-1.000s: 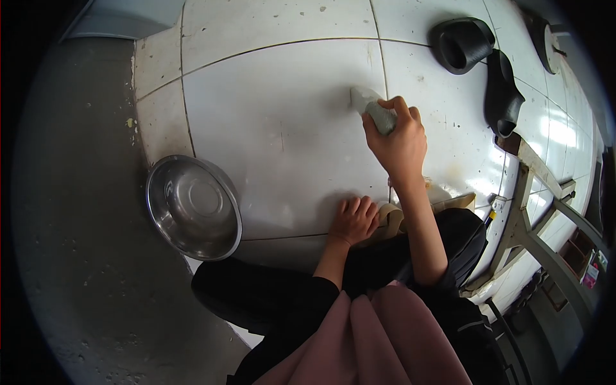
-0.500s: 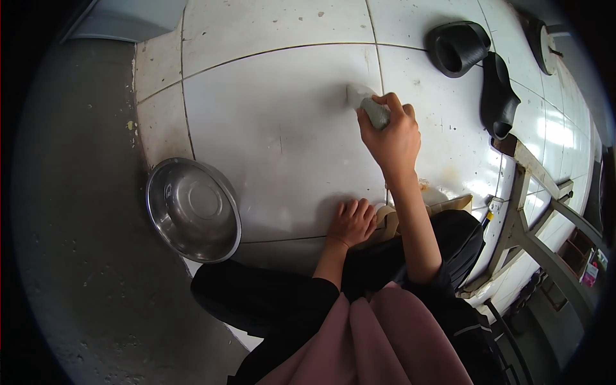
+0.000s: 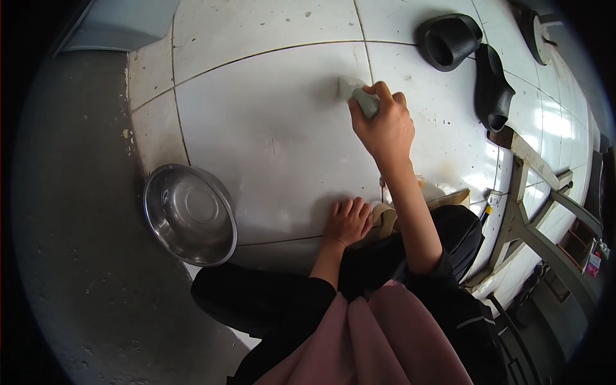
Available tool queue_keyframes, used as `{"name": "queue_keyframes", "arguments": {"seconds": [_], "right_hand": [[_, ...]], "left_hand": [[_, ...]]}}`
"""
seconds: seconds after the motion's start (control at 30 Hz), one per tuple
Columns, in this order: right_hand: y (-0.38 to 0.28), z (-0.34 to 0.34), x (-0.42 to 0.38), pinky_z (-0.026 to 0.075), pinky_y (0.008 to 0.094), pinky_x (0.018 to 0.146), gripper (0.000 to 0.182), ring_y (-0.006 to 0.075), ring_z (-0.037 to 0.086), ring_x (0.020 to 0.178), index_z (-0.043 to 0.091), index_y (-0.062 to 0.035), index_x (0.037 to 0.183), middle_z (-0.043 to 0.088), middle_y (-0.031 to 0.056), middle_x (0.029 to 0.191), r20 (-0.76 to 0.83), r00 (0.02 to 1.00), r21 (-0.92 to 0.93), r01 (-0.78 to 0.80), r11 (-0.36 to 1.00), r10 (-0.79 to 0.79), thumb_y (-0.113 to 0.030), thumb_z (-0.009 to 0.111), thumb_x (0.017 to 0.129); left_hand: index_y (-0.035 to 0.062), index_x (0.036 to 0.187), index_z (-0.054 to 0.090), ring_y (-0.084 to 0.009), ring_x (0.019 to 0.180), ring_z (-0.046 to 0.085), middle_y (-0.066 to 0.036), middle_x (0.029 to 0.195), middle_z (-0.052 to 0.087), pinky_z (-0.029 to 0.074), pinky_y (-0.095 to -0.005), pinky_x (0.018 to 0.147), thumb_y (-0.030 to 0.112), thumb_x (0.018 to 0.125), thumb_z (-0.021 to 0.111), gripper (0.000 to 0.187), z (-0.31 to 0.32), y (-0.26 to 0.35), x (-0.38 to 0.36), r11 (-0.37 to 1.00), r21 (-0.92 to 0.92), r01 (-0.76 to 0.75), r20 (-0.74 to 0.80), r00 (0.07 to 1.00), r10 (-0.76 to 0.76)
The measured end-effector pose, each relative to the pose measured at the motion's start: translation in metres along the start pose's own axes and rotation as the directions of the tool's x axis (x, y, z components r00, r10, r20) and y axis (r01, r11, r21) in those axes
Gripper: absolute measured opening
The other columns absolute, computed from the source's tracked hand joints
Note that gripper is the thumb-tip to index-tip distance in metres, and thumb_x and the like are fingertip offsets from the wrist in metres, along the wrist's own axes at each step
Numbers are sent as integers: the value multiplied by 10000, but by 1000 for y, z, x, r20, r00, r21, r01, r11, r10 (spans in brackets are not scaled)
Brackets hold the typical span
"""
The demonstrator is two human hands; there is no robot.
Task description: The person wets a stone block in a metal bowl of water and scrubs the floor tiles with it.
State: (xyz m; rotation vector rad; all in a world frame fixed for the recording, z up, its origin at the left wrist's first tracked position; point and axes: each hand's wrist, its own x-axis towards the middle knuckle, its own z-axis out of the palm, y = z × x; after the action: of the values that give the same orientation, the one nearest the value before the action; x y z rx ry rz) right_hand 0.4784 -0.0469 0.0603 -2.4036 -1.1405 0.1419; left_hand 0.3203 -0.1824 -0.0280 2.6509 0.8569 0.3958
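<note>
My right hand [image 3: 387, 125] grips a grey-green block-like object [image 3: 366, 102], whose pale end [image 3: 350, 87] rests against the white floor tile [image 3: 269, 128]. What the object is, I cannot make out. Closer to my body, my left hand [image 3: 348, 221] lies palm down on the tile near its lower edge, holding nothing, its fingers slightly apart. Beside its fingertips is a beige strap-like item [image 3: 384, 218], partly hidden by my leg.
A shiny metal basin [image 3: 190, 215] stands at the left, on the edge between tiles and dark grey floor [image 3: 83, 224]. Two black slippers [image 3: 449, 42] lie at the upper right. A pale frame [image 3: 552, 247] stands at the right.
The view has shifted slightly, so the tiles, basin and slippers appear a little further left. My right hand still holds the block, and my left hand stays on the tile.
</note>
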Motion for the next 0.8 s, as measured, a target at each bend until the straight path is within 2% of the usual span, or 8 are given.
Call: {"name": "queue_keyframes", "arguments": {"seconds": [0.07, 0.13, 0.33, 0.4, 0.43, 0.6, 0.7, 0.8], "right_hand": [[-6, 14, 52, 532, 423, 520, 308, 353, 651, 599, 667, -122, 985, 616, 201, 829, -10, 1000, -20, 0, 1000, 0, -320, 700, 751], [-8, 13, 63, 532, 414, 515, 310, 355, 650, 592, 668, -123, 986, 612, 207, 815, -31, 999, -47, 7, 999, -8, -322, 699, 750], [12, -20, -45, 521, 394, 450, 287, 322, 629, 514, 663, -162, 973, 583, 183, 780, 134, 991, -42, -5, 999, 10, -284, 742, 726], [17, -19, -56, 517, 385, 443, 291, 295, 617, 499, 666, -178, 973, 562, 146, 785, 74, 997, 0, 26, 1000, -26, -278, 753, 714], [16, -12, -46, 518, 384, 446, 278, 284, 610, 495, 667, -186, 959, 543, 123, 789, 38, 999, 6, 27, 1000, -27, -274, 755, 711], [-5, 26, 71, 534, 400, 509, 310, 342, 649, 585, 673, -112, 952, 615, 202, 776, -104, 993, -5, 56, 998, -56, -306, 713, 713], [-6, 15, 63, 535, 399, 504, 329, 341, 650, 573, 666, -119, 979, 617, 206, 794, 5, 1000, -54, 17, 998, -17, -317, 716, 721], [4, -16, -12, 532, 394, 479, 312, 328, 642, 534, 661, -144, 981, 604, 183, 779, 131, 991, -67, 4, 998, 5, -288, 740, 716]], "left_hand": [[142, 776, 517, -209, 803, 475, -24, 850, 493, 368, -379, 676, 321, 835, 534, 189, 2, 1, -1, 1000, -2, 3, -15, 1000, -3], [143, 779, 518, -210, 803, 474, -26, 848, 490, 366, -384, 681, 317, 838, 533, 185, 2, 0, 0, 1000, -18, -5, -16, 1000, 5], [149, 776, 519, -205, 790, 472, -21, 842, 484, 361, -376, 676, 312, 827, 548, 173, -2, 1, -2, 1000, 6, -3, 14, 1000, 3], [148, 777, 518, -205, 782, 469, -21, 832, 480, 358, -375, 671, 312, 827, 548, 175, -3, 0, 1, 1000, 17, -5, 23, 1000, 4], [147, 778, 518, -207, 777, 468, -23, 824, 479, 354, -376, 664, 313, 829, 544, 175, -3, 0, 1, 1000, 7, 0, 19, 1000, 0], [147, 766, 516, -209, 769, 469, -23, 823, 482, 351, -377, 659, 315, 827, 545, 181, -1, -1, 2, 1000, -19, -9, -22, 1000, 8], [146, 757, 515, -209, 766, 468, -23, 824, 484, 350, -376, 657, 316, 825, 547, 185, -2, 1, 2, 1000, -22, -9, -13, 1000, 9], [145, 757, 516, -208, 765, 468, -24, 824, 484, 350, -377, 652, 318, 823, 548, 188, -1, -1, 3, 1000, 1, 3, -3, 1000, -3]]}}
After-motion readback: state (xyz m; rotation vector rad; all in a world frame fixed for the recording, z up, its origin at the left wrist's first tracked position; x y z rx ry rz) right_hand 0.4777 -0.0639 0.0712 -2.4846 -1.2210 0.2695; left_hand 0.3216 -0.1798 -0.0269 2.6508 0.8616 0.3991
